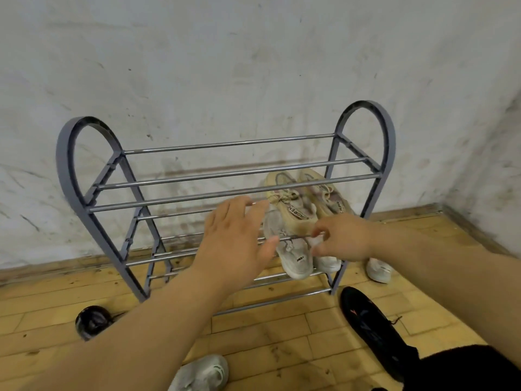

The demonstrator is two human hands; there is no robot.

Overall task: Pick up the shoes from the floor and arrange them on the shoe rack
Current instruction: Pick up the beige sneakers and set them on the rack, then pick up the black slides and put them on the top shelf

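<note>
Pale sneakers lying on a lower tier of the shoe rack, toes toward the wall, heels toward the person. Right hand nearer, fingers pinched at a heel; left hand spread wide and empty, just left. More shoes on the floor: black shoe, white shoe, grey shoe

A scuffed, stained white plaster wall fills the upper part of the view and turns a corner at the right. Below it lies a worn yellow-brown wooden plank floor, marked with dark spots, with a grimy wooden skirting strip along the wall's foot.
</note>
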